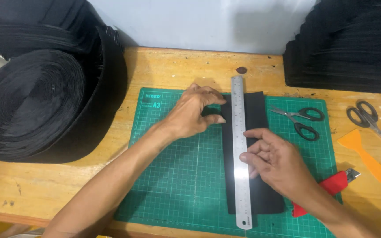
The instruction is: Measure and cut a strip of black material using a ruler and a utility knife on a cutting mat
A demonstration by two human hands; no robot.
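Observation:
A black strip of fabric (257, 112) lies lengthwise on a green cutting mat (177, 176). A long steel ruler (240, 194) rests along the strip. My left hand (195, 112) pinches the strip's left edge near its far end, thumb and fingers closed on the fabric. My right hand (276, 161) presses its fingertips on the ruler at mid-length, holding it flat against the strip.
A large black roll of webbing (36, 105) fills the left of the wooden table (177, 66). A stack of black cut pieces (345, 48) sits at the back right. Black-handled scissors (300, 119), grey scissors (369, 117), an orange scraper (364, 156) and a red utility knife (336, 185) lie to the right.

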